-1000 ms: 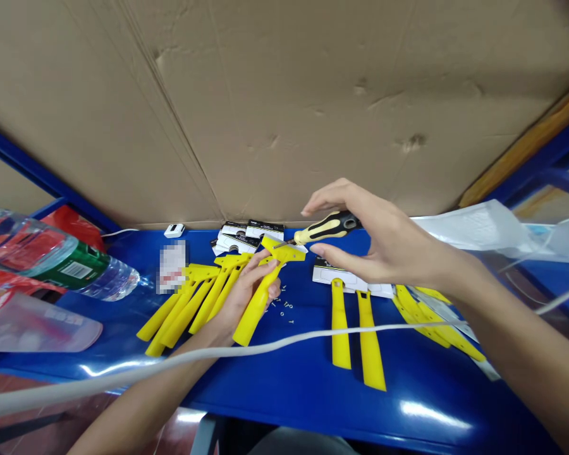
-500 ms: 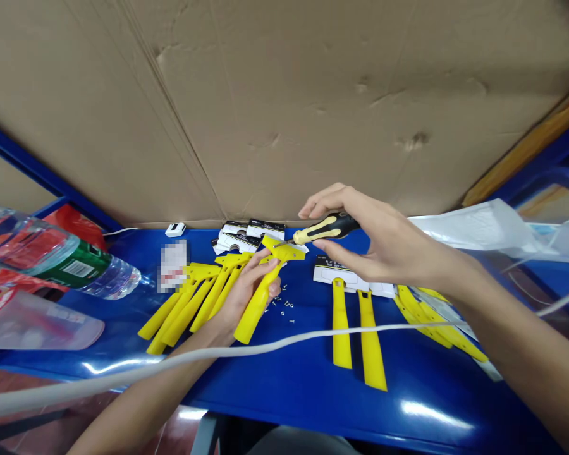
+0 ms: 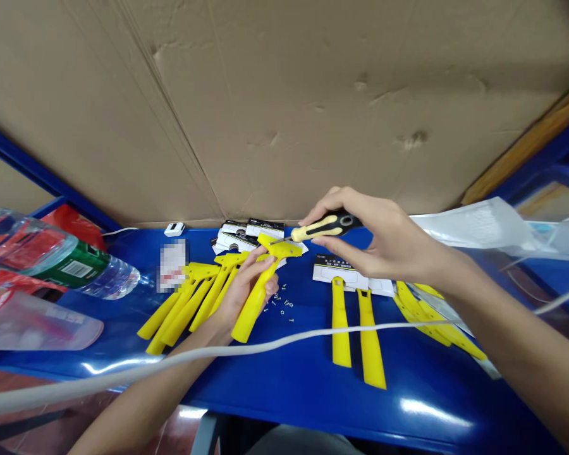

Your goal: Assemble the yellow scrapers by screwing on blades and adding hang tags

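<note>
My left hand is wrapped round a yellow plastic scraper, its wide head tilted up and away from me. Between the thumb and fingers of my right hand is a screwdriver with a cream and black grip. Its tip meets the scraper's head; any screw under it is too small to make out. Several small screws lie loose on the blue table just right of my left hand. To the left of that hand, several more yellow scrapers rest side by side.
Two yellow handles lie against white blade packets on the right, near curved yellow pieces. More packets sit at the back. A water bottle and plastic cup are at left. A white cable crosses in front.
My right fingers have closed from a spread pose onto the screwdriver's grip. Scraper and screwdriver have shifted slightly left in view, with the tip still at the scraper's head.
</note>
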`<state>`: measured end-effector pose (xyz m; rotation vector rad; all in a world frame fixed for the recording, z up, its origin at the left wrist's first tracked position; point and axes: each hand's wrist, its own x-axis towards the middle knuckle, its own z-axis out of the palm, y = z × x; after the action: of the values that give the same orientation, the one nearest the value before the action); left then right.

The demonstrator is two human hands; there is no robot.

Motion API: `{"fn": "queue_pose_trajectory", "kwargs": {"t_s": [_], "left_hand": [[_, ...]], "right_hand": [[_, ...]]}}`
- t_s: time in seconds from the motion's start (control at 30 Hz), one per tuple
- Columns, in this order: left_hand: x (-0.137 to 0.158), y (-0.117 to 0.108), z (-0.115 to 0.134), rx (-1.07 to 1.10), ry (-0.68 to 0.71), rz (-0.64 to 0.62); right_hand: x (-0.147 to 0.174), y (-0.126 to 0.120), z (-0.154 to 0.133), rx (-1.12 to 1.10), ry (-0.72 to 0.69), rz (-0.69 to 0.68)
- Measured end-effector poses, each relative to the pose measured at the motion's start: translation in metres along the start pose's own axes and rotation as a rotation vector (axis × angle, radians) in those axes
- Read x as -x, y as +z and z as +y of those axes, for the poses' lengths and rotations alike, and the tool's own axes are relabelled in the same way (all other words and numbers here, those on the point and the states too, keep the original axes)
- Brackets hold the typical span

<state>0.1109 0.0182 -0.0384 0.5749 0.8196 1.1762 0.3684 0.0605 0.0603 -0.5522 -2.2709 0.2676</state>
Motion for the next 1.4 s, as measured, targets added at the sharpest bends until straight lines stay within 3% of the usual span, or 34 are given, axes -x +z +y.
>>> {"fn": "queue_pose_trajectory", "kwargs": {"t_s": [0.13, 0.4, 0.5, 0.63, 0.77, 0.93, 1.2, 1.4], "left_hand": [[0.002, 0.000, 0.000, -0.031, -0.006, -0.021], [0.002, 0.001, 0.000, -0.047, -0.018, 0.001], [0.001, -0.001, -0.002, -0.062, -0.027, 0.013], [-0.001, -0.004, -0.004, -0.088, -0.063, 0.017], [-0.001, -0.003, -0.003, -0.084, -0.048, 0.010], [0.002, 0.001, -0.002, -0.072, -0.037, -0.011], [-0.001, 0.001, 0.000, 0.045, -0.009, -0.004], [0.000, 0.000, -0.001, 0.002, -0.046, -0.007]], "right_hand": [[0.000, 0.000, 0.002, 0.078, 0.013, 0.073], [-0.001, -0.003, -0.005, -0.024, -0.006, -0.022], [0.002, 0.002, -0.004, 0.055, -0.035, 0.002], [0.002, 0.002, -0.003, 0.129, 0.032, 0.015], [0.001, -0.002, -0.004, 0.013, 0.007, -0.037], [0.001, 0.002, 0.000, 0.064, -0.038, 0.048], [0.000, 0.005, 0.001, -0.034, -0.015, 0.018], [0.004, 0.011, 0.005, 0.081, 0.027, 0.058]]}}
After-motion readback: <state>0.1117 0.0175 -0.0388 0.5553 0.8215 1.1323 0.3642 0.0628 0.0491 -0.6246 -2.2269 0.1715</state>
